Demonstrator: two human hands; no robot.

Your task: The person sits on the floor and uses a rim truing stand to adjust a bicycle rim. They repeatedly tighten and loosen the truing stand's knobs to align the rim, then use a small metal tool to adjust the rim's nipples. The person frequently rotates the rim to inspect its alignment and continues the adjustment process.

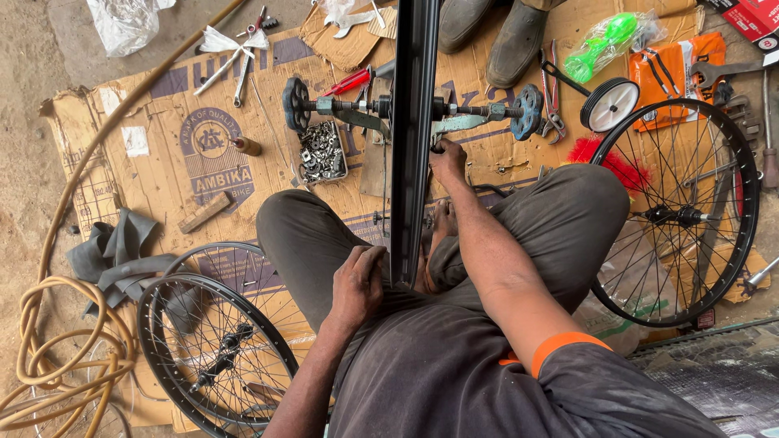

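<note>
A black bicycle wheel rim (411, 122) stands upright, edge-on to me, mounted in a truing stand (422, 109) with round knobs at both ends. My left hand (357, 280) holds the rim's near edge, resting on my left thigh. My right hand (448, 160) reaches forward beside the rim on its right, fingers closed at the spokes near the stand; whether it pinches a small tool is hidden. I sit cross-legged on flattened cardboard (203, 154), and a bare foot (443, 219) shows under the rim.
Two spoked wheels (215, 345) lie at left, another wheel (677, 212) at right. A tray of small metal parts (322, 152), wrenches (239, 69), red-handled pliers (349, 81), a small white wheel (610, 105), a coiled hose (57, 357) and another person's shoes (495, 32) surround me.
</note>
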